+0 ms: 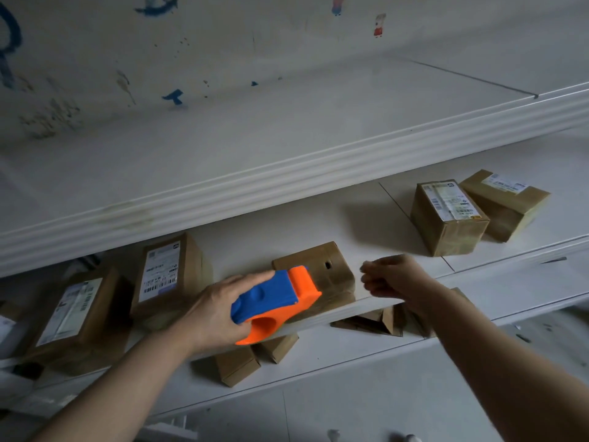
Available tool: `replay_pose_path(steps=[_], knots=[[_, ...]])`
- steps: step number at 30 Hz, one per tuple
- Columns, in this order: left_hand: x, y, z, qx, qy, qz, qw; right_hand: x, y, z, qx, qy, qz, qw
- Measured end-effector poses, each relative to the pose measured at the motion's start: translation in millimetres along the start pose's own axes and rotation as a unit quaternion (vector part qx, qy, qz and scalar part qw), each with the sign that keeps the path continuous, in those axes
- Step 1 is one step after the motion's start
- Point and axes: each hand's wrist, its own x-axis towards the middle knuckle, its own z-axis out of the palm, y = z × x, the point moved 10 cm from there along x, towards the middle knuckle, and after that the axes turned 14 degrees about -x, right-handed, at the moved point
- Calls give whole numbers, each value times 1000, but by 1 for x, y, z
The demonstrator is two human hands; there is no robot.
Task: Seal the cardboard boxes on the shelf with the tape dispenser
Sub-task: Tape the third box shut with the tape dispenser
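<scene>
Head view. A white shelf unit runs across the frame in tiers. On the middle tier, at its front edge near the centre, stands a small brown cardboard box with a dark slot in its top.

The left hand grips a blue-and-orange plastic tape dispenser, fingers wrapped round the blue handle. The orange head lies against the near left side of the slotted box, over the shelf's front edge.

The right hand hangs just right of the same box, above the front edge and not touching it. Its fingers are curled inward and close together. Whether they pinch anything cannot be made out.

Toward the left end of the middle tier stand two brown cardboard boxes with white shipping labels: a taller labelled box just beside the slotted box, and a second labelled box farther left.

Toward the right end, well apart from the slotted box, a pair of labelled brown boxes sit touching one another.

On the lower tier, several small plain brown boxes lie near the front edge, partly hidden by the tier above.

The back wall is off-white, with blue marks and small stickers.
</scene>
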Motion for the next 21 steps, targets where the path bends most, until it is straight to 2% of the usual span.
replay_pose_path(steps=[2, 6, 12, 21], knots=[[-8, -16, -18, -33, 20, -20, 999, 6, -2, -22, -14, 14, -3, 1000], [-3, -27, -38, -9, 57, -22, 998, 25, -16, -22, -15, 16, -19, 1000], [16, -39, -40, 29, 56, -57, 996, 43, -13, -20, -10, 24, -11, 1000], [35, -46, -38, 43, 53, -54, 996, 60, 0, -15, 2, 12, 3, 1000]])
